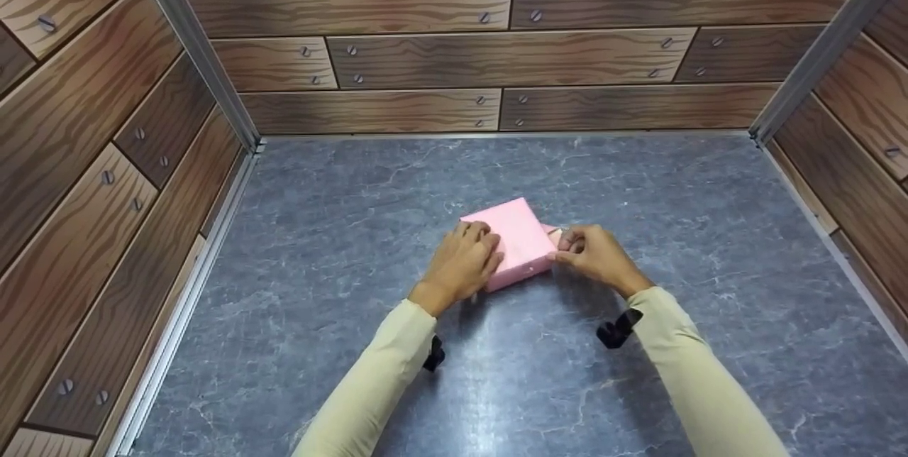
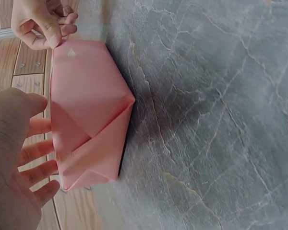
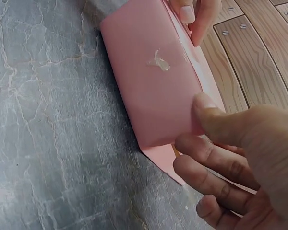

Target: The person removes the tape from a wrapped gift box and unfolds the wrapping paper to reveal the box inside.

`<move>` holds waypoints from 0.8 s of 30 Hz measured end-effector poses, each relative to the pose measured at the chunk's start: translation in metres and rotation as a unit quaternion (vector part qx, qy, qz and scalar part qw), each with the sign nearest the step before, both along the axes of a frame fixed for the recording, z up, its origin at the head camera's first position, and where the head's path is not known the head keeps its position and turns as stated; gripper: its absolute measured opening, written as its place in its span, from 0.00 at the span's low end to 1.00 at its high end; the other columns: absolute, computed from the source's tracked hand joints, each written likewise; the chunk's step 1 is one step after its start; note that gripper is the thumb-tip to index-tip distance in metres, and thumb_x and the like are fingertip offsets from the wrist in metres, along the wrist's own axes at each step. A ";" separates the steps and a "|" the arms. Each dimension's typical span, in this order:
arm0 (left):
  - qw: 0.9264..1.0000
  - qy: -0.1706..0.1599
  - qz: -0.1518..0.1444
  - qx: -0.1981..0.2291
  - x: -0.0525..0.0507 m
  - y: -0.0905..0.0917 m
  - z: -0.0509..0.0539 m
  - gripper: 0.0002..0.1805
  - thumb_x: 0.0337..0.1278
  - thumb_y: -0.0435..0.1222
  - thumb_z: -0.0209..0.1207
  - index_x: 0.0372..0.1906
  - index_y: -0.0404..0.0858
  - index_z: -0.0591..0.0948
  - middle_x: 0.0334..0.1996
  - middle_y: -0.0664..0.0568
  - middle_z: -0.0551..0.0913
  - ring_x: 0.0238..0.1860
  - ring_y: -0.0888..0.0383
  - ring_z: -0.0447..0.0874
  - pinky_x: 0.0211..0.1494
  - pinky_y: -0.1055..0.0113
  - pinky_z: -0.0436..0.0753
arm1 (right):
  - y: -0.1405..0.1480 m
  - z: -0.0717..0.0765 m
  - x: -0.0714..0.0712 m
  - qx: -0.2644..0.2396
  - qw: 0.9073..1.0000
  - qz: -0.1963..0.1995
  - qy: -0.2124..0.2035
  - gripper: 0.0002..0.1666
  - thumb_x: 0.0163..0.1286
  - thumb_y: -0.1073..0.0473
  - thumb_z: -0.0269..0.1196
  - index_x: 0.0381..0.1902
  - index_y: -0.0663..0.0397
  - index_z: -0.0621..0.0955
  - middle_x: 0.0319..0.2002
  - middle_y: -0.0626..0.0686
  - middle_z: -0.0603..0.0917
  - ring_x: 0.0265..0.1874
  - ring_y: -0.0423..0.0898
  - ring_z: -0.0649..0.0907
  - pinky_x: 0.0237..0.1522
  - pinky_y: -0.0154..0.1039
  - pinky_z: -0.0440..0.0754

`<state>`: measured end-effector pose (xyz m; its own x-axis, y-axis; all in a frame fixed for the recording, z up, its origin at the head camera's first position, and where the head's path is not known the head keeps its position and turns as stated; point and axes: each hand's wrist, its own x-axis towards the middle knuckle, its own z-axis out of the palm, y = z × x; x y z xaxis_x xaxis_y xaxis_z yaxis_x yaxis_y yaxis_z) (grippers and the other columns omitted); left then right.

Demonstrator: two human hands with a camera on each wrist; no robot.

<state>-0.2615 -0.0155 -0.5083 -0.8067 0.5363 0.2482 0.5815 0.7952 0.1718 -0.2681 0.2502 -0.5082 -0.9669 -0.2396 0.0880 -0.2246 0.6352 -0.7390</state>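
A box wrapped in pink paper [image 1: 521, 230] sits in front of me on the grey floor. Its near side carries a small piece of clear tape [image 3: 159, 62]. One end shows folded triangular paper [image 2: 98, 148], while a loose paper flap [image 3: 161, 160] sticks out at the other. My left hand [image 1: 462, 258] rests on the box's left part, its fingers fairly straight along the top in the left wrist view. With thumb and index finger my right hand [image 1: 599, 258] pinches the paper's edge at the right corner; the other fingers curl loosely beside the flap.
The grey marbled surface [image 1: 355, 230] spreads around the box. Wood-patterned walls [image 1: 425, 59] with metal corner strips [image 1: 206, 52] stand at the back and both sides. A small black device [image 1: 618, 329] hangs at each wrist.
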 end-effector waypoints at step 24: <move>0.999 0.014 -0.032 -0.010 0.005 -0.002 0.001 0.18 0.77 0.43 0.50 0.56 0.37 0.83 0.63 0.44 0.79 0.69 0.45 0.72 0.73 0.51 0.69 | -0.011 -0.001 0.000 0.013 0.999 -0.035 0.022 0.14 0.64 0.54 0.73 0.31 0.61 0.85 0.28 0.52 0.86 0.28 0.43 0.84 0.33 0.34 0.80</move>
